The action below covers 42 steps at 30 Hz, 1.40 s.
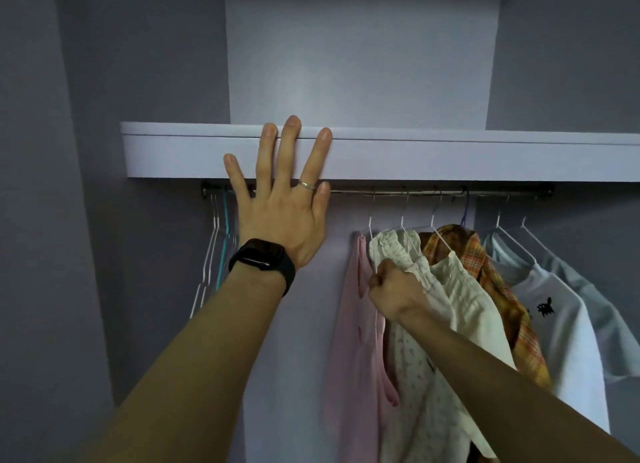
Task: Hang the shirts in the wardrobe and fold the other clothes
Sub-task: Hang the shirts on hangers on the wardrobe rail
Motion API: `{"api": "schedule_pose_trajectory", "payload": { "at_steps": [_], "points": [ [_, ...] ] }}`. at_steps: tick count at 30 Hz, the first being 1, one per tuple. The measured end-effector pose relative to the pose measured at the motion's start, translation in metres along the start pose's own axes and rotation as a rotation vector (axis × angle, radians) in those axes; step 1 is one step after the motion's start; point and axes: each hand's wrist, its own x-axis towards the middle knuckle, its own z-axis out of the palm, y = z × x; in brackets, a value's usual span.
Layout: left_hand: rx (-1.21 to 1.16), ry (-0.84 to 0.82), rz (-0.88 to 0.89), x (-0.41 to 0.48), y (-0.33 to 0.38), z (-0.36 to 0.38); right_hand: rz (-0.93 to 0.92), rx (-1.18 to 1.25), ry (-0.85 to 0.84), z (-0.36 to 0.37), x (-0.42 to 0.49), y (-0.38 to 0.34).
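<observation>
A: Hands?
B: Your left hand (pixel 280 206) is flat, fingers spread, on the shelf (pixel 450 154) edge. Your right hand (pixel 394 292) pinches the cream shirt (pixel 398 247), which hangs on the rail (pixel 415 192) between the pink top (pixel 349 324) and the plaid shirt (pixel 485 265).
A: Any writing?
B: Black print (pixel 545 308) on the white T-shirt (pixel 561 341), too small to read.

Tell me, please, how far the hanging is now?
Done: a pink top, a plaid shirt and a white T-shirt hang on the rail. In hand: the right hand grips a cream top on its hanger; the left hand rests on the shelf. Left: empty hangers wait; folding is out of view.
</observation>
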Motion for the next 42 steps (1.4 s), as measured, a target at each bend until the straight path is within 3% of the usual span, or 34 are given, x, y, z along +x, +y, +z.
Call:
{"api": "schedule_pose_trajectory", "payload": {
  "at_steps": [7, 13, 17, 24, 28, 34, 42],
  "points": [
    [-0.027, -0.113, -0.025, -0.007, 0.000, -0.008, -0.015, -0.191, -0.177, -0.012, -0.039, -0.004],
    [-0.053, -0.355, -0.113, -0.005, 0.010, -0.039, -0.003, -0.111, -0.411, -0.080, -0.114, -0.013],
    [-0.068, -0.568, -0.209, 0.009, 0.026, -0.066, -0.062, -0.046, -0.401, -0.154, -0.160, -0.015],
    [-0.287, -0.918, -0.312, -0.018, 0.072, -0.140, -0.088, 0.111, -0.154, -0.256, -0.260, 0.010],
    [-0.487, -0.964, -0.200, -0.093, 0.120, -0.177, -0.015, 0.130, -0.033, -0.282, -0.329, 0.042],
    [-0.765, -1.133, 0.026, -0.175, 0.199, -0.220, 0.277, 0.085, 0.082, -0.293, -0.448, 0.069],
    [-1.022, -1.394, 0.538, -0.246, 0.325, -0.324, 0.761, -0.044, 0.262, -0.312, -0.638, 0.072]
  ]
}}
